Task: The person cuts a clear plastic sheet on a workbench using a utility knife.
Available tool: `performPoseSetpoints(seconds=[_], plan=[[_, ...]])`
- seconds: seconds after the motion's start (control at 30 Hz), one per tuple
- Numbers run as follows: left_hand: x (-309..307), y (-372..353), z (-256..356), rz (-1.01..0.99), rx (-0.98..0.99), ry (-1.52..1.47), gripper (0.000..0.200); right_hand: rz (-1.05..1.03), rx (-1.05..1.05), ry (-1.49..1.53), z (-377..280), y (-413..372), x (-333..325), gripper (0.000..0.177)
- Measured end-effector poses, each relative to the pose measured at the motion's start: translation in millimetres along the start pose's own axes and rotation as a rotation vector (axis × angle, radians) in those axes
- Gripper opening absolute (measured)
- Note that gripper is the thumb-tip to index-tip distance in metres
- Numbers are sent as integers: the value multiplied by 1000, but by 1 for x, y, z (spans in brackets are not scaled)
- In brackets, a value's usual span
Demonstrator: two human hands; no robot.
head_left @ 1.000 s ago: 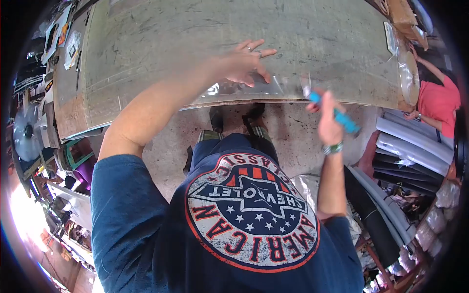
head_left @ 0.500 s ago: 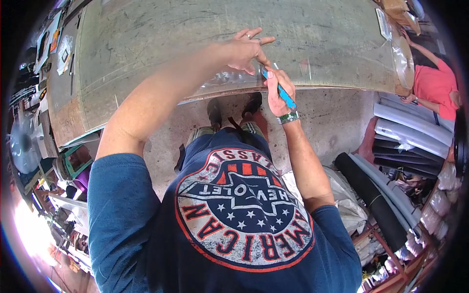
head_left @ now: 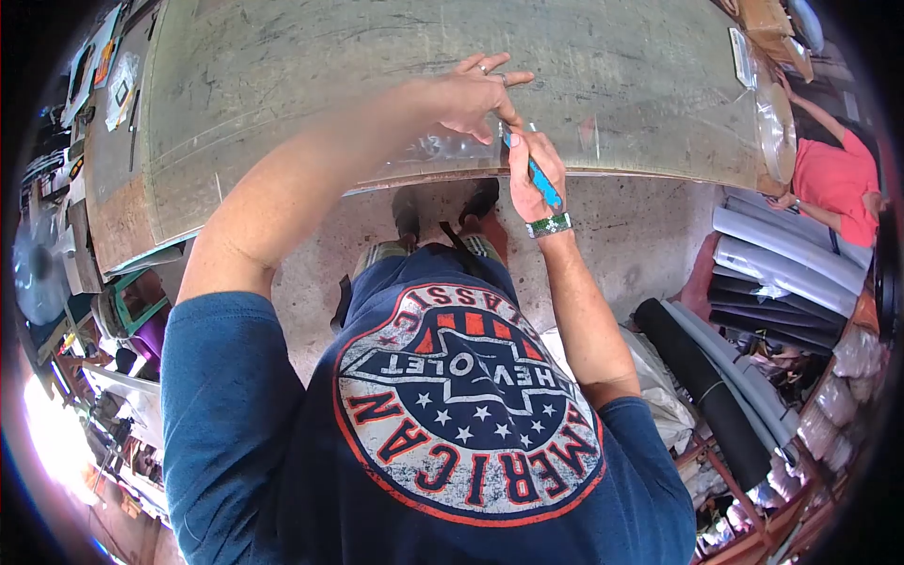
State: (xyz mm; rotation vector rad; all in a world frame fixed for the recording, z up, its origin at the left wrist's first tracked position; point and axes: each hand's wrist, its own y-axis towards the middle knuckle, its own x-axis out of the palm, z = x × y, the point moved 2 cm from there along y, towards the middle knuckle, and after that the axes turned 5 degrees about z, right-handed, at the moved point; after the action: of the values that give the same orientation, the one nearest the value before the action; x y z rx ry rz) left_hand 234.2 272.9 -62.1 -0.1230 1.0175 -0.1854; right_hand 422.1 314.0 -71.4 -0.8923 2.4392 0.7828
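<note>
My left hand (head_left: 476,99) lies over the grey-green table (head_left: 311,75) near its front edge, fingers spread, a ring on one of them. Beneath and beside it is a clear plastic sheet (head_left: 438,149), visible mainly by its glints. My right hand (head_left: 537,174) is closed around a slim blue utility knife (head_left: 543,184), held slantwise at the table edge. The knife's front end points at my left thumb and forefinger, and its tip is hard to make out. A patterned band (head_left: 549,225) circles my right wrist.
A person in a red shirt (head_left: 833,179) stands at the table's right end, beside a roll of clear tape or film (head_left: 777,132). Rolls of grey and black material (head_left: 791,250) lie at right. Small tools and a plastic bag (head_left: 122,89) lie at the left end.
The view has shifted slightly. My right hand and the knife have tilted a little more upright, while my left hand stays in place on the table.
</note>
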Motion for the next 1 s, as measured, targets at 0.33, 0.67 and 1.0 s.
performPoseSetpoints(seconds=[0.33, 0.67, 1.0], plan=[[-2, 0, 2, -8, 0, 11, 61, -237, 84, -147, -26, -17, -24, 21], [-9, -3, -2, -47, 52, -11, 63, -450, -296, -336, 2, 75, -107, 38], [2, -43, 14, 381, -224, 30, 57, -666, -518, -359, 90, 121, -67, 47]])
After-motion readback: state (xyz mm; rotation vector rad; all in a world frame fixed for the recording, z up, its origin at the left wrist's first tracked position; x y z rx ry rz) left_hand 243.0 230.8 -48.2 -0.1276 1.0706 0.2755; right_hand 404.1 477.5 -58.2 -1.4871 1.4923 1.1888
